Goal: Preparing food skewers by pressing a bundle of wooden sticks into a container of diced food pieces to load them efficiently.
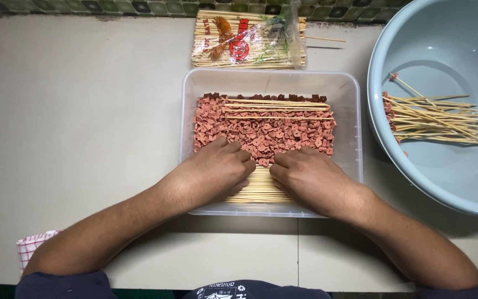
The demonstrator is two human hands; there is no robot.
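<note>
Item: clear rectangular plastic tub (355,119), sitting on the pale tabletop (84,111) directly before the person. It is holding a bed of small reddish-pink sliced sausage pieces (261,133) across its far half, a few loose thin bamboo skewers (275,105) lying over the far edge of that bed, and a flat bundle of bare bamboo skewers (258,191) lying along the near wall.

Left hand (211,171): resting palm down on the near bundle, fingers curled toward the sausage pieces. Right hand (311,177): mirroring it, fingertips nearly meeting the left at the edge of the pieces. Whether either hand is pinching a skewer or a piece cannot be told; the fingertips are tucked under.

Surrounding: an opened clear packet of bamboo skewers (250,41) lying beyond the tub; a large pale blue round plastic basin (443,39) standing to the right, holding a loose heap of loaded skewers (432,119) with sausage pieces at their left ends; a red-and-white checked cloth (31,246) showing at the near left.

Risks, as judged: pointed skewer tips are lying close under both palms, so a downward press could be pricking the skin; small pieces may be splitting if pierced off-centre; the light tub may be sliding under sideways pressure.
</note>
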